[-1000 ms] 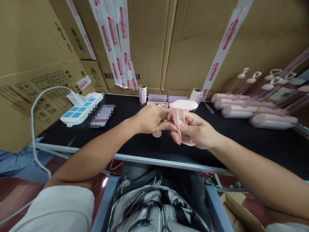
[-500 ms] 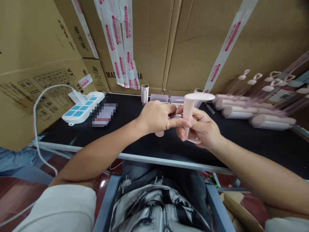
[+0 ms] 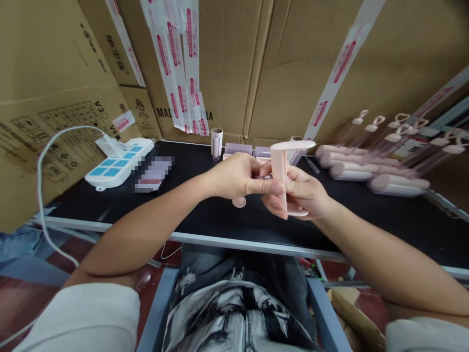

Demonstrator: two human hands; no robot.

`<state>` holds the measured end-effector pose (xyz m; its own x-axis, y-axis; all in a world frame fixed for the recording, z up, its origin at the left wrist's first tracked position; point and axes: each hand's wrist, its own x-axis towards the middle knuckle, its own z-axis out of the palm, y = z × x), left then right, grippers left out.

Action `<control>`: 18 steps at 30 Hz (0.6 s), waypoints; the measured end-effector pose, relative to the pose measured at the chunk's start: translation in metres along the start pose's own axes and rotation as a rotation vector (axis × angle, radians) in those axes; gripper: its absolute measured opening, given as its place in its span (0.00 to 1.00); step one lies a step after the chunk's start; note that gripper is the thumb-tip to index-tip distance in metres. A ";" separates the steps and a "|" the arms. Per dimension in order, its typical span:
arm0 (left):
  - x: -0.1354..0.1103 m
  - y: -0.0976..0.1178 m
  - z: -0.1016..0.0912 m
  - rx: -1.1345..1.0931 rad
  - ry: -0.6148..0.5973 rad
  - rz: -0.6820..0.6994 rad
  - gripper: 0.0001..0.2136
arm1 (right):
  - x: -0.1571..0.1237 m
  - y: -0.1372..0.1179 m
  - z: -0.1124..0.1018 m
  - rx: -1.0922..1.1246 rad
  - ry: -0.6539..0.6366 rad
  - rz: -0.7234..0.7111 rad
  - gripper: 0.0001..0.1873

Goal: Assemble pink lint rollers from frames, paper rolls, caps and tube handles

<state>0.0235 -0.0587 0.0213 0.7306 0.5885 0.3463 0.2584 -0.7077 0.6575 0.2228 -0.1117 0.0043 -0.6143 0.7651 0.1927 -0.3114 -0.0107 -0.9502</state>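
My right hand is wrapped round a pale pink plastic part, a flat upright piece with an oval cap on top, held above the black table. My left hand is closed against the part's left side, thumb and fingers pinching something small that I cannot make out. A small pink round piece lies on the table just under my left hand. Both hands touch each other at the part.
A white and blue power strip with a white cable lies at the left. A small tube and lilac blocks stand at the back. Several pink rollers lie at the right. Cardboard boxes wall the table.
The pink part has turned from tilted to upright in my right hand. My left hand has stayed pinched against its side, and both hands shifted slightly.
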 end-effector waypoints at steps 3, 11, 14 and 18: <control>0.000 -0.003 0.002 0.005 0.001 0.020 0.32 | 0.001 -0.001 0.002 -0.022 0.024 -0.018 0.24; 0.002 -0.018 0.004 0.219 0.170 0.173 0.36 | -0.002 0.007 0.008 -0.035 0.157 -0.085 0.25; 0.006 -0.032 0.000 0.047 0.031 0.295 0.36 | -0.004 0.011 0.004 0.018 0.035 0.010 0.26; 0.007 -0.041 -0.002 0.032 0.021 0.370 0.31 | -0.006 0.015 -0.007 -0.040 -0.038 0.028 0.24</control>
<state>0.0163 -0.0249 -0.0023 0.7652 0.2985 0.5704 -0.0008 -0.8855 0.4646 0.2272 -0.1121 -0.0127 -0.6496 0.7402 0.1738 -0.2647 -0.0059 -0.9643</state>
